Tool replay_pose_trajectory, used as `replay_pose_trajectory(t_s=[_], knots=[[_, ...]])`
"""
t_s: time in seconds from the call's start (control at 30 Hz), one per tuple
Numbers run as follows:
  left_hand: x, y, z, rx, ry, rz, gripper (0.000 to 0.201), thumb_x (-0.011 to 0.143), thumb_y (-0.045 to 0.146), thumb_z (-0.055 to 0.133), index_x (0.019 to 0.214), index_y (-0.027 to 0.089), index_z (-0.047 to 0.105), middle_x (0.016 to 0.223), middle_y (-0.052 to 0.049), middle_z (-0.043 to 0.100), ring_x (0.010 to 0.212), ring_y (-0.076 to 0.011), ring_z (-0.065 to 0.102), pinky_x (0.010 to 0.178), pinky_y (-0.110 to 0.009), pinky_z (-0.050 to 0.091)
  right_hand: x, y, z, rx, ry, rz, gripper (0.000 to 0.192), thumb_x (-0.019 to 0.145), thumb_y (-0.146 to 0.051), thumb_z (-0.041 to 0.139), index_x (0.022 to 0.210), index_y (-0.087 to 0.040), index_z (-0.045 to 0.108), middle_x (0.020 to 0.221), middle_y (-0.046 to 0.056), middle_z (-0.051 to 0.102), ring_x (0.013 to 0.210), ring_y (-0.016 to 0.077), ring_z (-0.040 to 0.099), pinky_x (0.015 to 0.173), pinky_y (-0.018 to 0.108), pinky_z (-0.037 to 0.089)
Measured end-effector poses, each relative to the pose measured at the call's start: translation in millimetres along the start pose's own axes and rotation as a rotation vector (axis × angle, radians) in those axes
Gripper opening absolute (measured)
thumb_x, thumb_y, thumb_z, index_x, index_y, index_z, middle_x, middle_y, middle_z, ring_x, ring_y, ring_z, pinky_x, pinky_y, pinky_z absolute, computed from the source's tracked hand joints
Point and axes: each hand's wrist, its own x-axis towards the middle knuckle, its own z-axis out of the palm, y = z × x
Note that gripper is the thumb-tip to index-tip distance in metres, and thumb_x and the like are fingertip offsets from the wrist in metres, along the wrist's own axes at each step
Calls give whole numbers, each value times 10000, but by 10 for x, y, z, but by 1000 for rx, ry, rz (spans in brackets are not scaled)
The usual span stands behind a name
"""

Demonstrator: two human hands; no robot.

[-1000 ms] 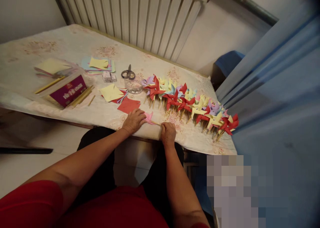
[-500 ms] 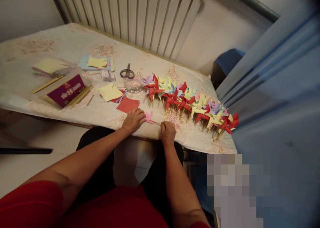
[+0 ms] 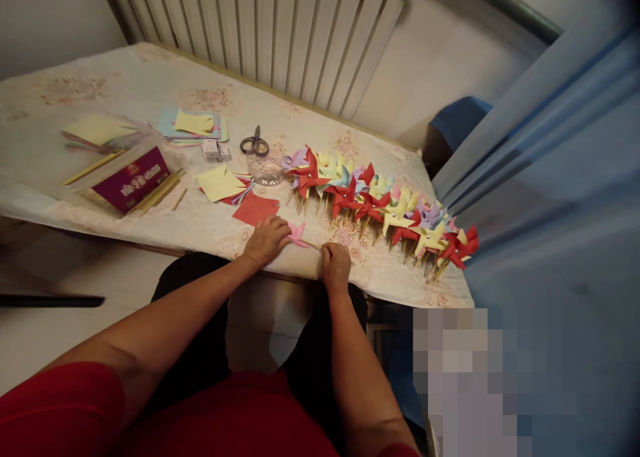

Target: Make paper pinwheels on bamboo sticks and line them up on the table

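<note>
Near the table's front edge, a pink paper pinwheel (image 3: 297, 233) lies between my two hands. My left hand (image 3: 268, 241) is closed on its paper head, the fingertips partly hidden behind the palm. The thin wooden stick (image 3: 311, 245) runs right from the head into my right hand (image 3: 336, 263), whose fingers are wrapped round its end. Just beyond my left hand rests a red paper square (image 3: 256, 209) with slits cut in it. Several finished pinwheels (image 3: 371, 205) in red, yellow, purple and blue stand in rows to the right.
Black scissors (image 3: 255, 143) lie behind a clear dish (image 3: 267, 172) of small pins. Further left are yellow paper sheets (image 3: 219, 183), small white boxes (image 3: 216, 151), and a purple-labelled pack (image 3: 133, 180) with wooden sticks. A radiator (image 3: 260, 30) backs the table; a blue curtain (image 3: 560, 197) hangs at right.
</note>
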Motion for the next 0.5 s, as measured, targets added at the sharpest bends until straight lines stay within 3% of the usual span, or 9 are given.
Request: replay_pose_trajectory(t_s=[0.5], knots=[[-3,-2,9,7,4,2,215,937,360,575,1009,206,706,1156,-106,667,1118,-291,511,898,-446,398,0,-9,-13,35,-12,0,206,910,-135,483,809,-196,653,807,56,653,819,214,517,798,325,384]])
